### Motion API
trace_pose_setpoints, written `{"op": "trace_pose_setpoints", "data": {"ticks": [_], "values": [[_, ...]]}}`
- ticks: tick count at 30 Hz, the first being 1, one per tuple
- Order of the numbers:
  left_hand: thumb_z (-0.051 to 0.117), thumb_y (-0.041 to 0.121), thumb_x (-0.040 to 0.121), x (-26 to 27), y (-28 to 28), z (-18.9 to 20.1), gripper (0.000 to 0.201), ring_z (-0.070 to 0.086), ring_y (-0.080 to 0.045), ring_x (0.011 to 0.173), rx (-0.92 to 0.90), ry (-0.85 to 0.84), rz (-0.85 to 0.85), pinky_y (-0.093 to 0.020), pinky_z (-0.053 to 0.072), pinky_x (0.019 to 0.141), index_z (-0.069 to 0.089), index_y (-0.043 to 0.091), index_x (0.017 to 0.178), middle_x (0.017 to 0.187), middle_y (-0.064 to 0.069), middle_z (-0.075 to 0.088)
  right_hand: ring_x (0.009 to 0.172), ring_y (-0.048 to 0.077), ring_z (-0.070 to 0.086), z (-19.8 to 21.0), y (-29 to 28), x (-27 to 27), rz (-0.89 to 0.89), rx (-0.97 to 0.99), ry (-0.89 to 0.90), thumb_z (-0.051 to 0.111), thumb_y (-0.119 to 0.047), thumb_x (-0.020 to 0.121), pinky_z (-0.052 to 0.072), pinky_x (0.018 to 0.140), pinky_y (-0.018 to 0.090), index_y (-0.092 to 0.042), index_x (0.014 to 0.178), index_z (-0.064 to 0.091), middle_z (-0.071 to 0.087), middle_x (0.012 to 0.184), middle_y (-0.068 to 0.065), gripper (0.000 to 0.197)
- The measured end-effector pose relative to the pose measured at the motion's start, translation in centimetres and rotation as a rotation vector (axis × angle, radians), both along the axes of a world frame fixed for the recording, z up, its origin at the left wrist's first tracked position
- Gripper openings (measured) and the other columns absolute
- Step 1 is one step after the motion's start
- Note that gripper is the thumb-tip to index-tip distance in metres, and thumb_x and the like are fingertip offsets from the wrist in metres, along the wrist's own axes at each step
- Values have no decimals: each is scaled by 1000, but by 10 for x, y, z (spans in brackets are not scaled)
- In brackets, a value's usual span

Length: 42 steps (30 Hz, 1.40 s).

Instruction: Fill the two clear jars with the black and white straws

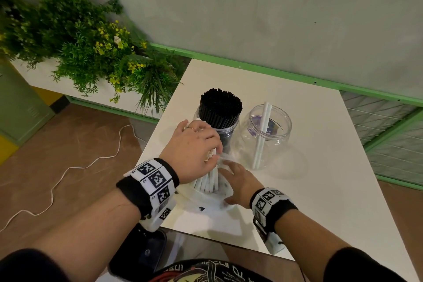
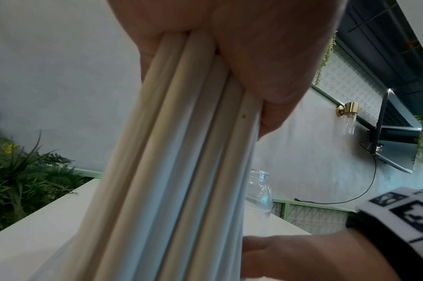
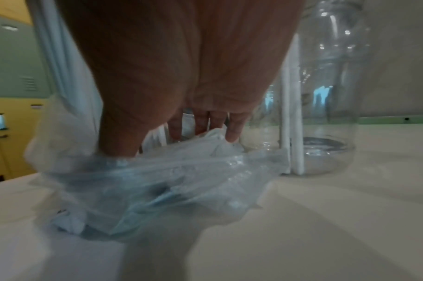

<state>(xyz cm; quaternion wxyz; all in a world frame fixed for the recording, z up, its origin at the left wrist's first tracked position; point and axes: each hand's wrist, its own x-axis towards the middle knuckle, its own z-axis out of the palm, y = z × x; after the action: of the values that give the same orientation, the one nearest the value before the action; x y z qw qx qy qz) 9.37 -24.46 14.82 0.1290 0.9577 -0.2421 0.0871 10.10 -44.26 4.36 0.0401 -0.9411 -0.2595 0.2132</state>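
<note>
My left hand [image 1: 212, 151] grips a bundle of white straws [image 1: 209, 181] near their upper end; the bundle stands tilted, its lower end in a clear plastic bag [image 1: 212, 199] on the white table [image 1: 309, 190]. In the left wrist view the white straws [image 2: 181, 152] run down from my left hand [image 2: 253, 66]. My right hand [image 1: 238, 181] presses the bag [image 3: 181, 180] onto the table with straight fingers [image 3: 205, 125]. Behind stand a clear jar [image 1: 226, 135] packed with black straws [image 1: 219, 107] and a second clear jar [image 1: 266, 130] holding two white straws [image 1: 261, 137].
The table's near edge [image 1: 206, 233] lies just before my wrists. Green plants [image 1: 91, 48] in a planter stand left of the table. A white cable [image 1: 68, 167] trails over the brown floor. A grey wall with a green rail [image 1: 274, 71] backs the table.
</note>
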Motion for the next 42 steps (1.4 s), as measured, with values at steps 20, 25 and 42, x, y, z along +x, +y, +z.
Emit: {"op": "trace_pose_setpoints", "data": {"ticks": [20,25,42], "values": [[44,47,86,-5,3,0,22,46,-12,114,-61,0,-118,-45,34,101,64,39,91,108,20,58,147,24,5,-16,-27,-8,-248,-215,-171,43,-55,94,19,116,47,-20,153,-2,-11,160,-2,82],[44,48,87,-3,5,-3,22,46,-10,114,-30,-25,-122,-43,35,100,62,40,94,109,22,57,138,28,21,-3,-26,-9,-267,-98,-219,51,-48,93,27,110,41,-20,147,25,14,156,3,67],[32,56,84,5,2,-1,38,29,-22,138,16,74,-71,-42,42,94,58,44,109,136,11,45,143,18,-27,-37,-20,-29,-277,-190,195,0,-88,60,-7,116,54,-28,147,-25,-43,146,-12,109]]}}
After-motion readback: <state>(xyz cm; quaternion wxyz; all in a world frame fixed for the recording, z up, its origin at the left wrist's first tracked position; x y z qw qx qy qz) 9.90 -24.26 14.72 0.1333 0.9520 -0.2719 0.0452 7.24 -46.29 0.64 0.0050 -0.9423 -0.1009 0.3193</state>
